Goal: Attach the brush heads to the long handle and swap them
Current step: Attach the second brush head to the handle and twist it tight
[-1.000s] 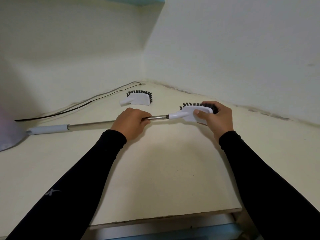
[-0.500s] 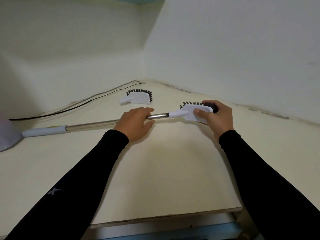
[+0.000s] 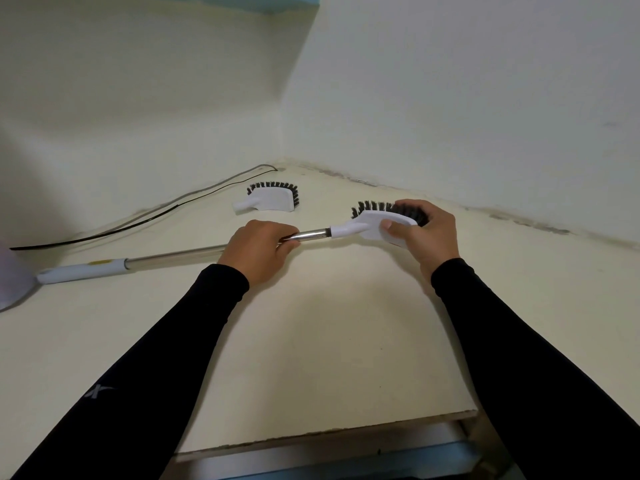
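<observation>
A long metal handle [image 3: 180, 253] with a white grip end lies across the pale table, running from the left edge toward the middle. My left hand [image 3: 259, 251] grips the metal shaft near its right end. A white brush head with black bristles [image 3: 367, 223] sits on that end of the handle, its neck meeting the shaft. My right hand [image 3: 426, 233] holds this head, thumb on its white back and fingers over the bristles. A second white brush head [image 3: 272, 199] lies loose on the table farther back, apart from both hands.
A thin black cable [image 3: 145, 216] runs along the back left wall toward the corner. Walls close the table at the back and right. The table's front edge [image 3: 329, 434] lies near me. A pale rounded object [image 3: 10, 278] sits at the far left.
My left hand opened on the shaft half a second ago and now grips it again. The handle's white end has shifted slightly right and down. My right hand stays on the brush head.
</observation>
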{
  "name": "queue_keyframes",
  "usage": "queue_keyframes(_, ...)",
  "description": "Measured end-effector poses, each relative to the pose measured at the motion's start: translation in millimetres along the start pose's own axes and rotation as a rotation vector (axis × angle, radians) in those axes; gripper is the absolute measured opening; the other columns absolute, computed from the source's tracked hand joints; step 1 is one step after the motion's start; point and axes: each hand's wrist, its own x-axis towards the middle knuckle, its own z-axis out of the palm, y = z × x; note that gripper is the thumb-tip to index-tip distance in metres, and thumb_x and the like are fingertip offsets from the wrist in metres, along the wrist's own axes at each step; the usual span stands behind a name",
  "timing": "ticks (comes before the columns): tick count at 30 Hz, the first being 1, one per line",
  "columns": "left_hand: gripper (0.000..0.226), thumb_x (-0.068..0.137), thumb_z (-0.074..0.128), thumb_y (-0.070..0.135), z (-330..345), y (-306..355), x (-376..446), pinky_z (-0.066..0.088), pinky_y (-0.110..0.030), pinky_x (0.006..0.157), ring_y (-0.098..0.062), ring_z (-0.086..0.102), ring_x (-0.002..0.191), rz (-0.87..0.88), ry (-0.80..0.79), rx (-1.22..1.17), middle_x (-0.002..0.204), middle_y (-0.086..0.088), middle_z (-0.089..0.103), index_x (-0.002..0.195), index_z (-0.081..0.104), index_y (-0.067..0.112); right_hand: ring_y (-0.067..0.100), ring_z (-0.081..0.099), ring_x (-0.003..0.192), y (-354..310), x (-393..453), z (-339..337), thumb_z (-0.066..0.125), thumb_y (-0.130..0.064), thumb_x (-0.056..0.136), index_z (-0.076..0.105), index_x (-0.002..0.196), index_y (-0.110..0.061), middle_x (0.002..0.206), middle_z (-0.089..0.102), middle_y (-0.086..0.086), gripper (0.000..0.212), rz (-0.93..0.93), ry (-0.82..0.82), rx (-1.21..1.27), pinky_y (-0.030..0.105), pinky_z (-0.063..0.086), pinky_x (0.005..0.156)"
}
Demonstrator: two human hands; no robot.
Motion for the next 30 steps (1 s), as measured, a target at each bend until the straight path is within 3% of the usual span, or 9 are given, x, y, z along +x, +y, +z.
queue_keyframes(7, 0.013, 0.088, 0.063, 0.034, 4, -2, 0, 0.053, -0.043, 0.067, -0.025, 0.061, 0.072, -0.030, 0.100, 0.004, 0.068, 0.000, 0.069, 0.085, 0.070, 0.023, 0.007, 0.069, 0.078, 2, 0, 2, 0.087, -0.026, 0.059, 0.080, 0.090, -0.030, 0.084, 0.076, -0.015, 0.032, 0.005, -0.001, 0.006, 0.028, 0.057, 0.076)
queue_keyframes(13, 0.007, 0.079, 0.075, 0.023, 10, 0, 4, 0.055, -0.045, 0.068, -0.031, 0.066, 0.074, -0.060, 0.207, 0.020, 0.071, -0.006, 0.072, 0.078, 0.074, 0.017, 0.008, 0.070, 0.079, 1, 0, 2, 0.087, -0.026, 0.060, 0.079, 0.088, -0.031, 0.086, 0.078, -0.012, 0.030, 0.014, -0.002, 0.006, 0.028, 0.059, 0.077)
queue_keyframes(17, 0.010, 0.078, 0.076, 0.021, 13, 3, 6, 0.053, -0.042, 0.071, -0.028, 0.064, 0.080, -0.068, 0.216, 0.024, 0.079, -0.003, 0.073, 0.088, 0.075, 0.019, 0.004, 0.068, 0.075, 1, 0, 3, 0.087, -0.027, 0.059, 0.080, 0.090, -0.030, 0.080, 0.075, -0.018, 0.031, 0.013, -0.012, -0.001, 0.024, 0.055, 0.073)
queue_keyframes(24, 0.012, 0.079, 0.075, 0.023, 12, 0, 7, 0.051, -0.040, 0.074, -0.025, 0.063, 0.084, -0.080, 0.137, -0.016, 0.083, 0.001, 0.071, 0.089, 0.069, 0.020, 0.006, 0.066, 0.074, 4, 0, 3, 0.087, -0.024, 0.060, 0.081, 0.093, -0.027, 0.081, 0.074, -0.015, 0.034, 0.006, -0.019, -0.012, 0.026, 0.054, 0.073)
queue_keyframes(28, 0.037, 0.093, 0.059, 0.034, 5, -3, 4, 0.047, -0.045, 0.092, -0.026, 0.059, 0.112, -0.013, -0.029, 0.018, 0.119, 0.000, 0.067, 0.127, 0.057, 0.022, 0.008, 0.067, 0.076, 6, 1, 1, 0.088, -0.018, 0.063, 0.080, 0.097, -0.025, 0.084, 0.075, -0.012, 0.035, -0.001, -0.014, -0.012, 0.029, 0.056, 0.076)
queue_keyframes(30, 0.036, 0.098, 0.045, 0.033, 0, -6, 4, 0.044, -0.049, 0.095, -0.029, 0.055, 0.114, -0.001, -0.153, 0.127, 0.119, -0.001, 0.063, 0.133, 0.047, 0.023, 0.008, 0.067, 0.075, 5, 1, 2, 0.088, -0.018, 0.062, 0.080, 0.097, -0.025, 0.082, 0.074, -0.014, 0.037, -0.005, -0.013, -0.007, 0.029, 0.056, 0.075)
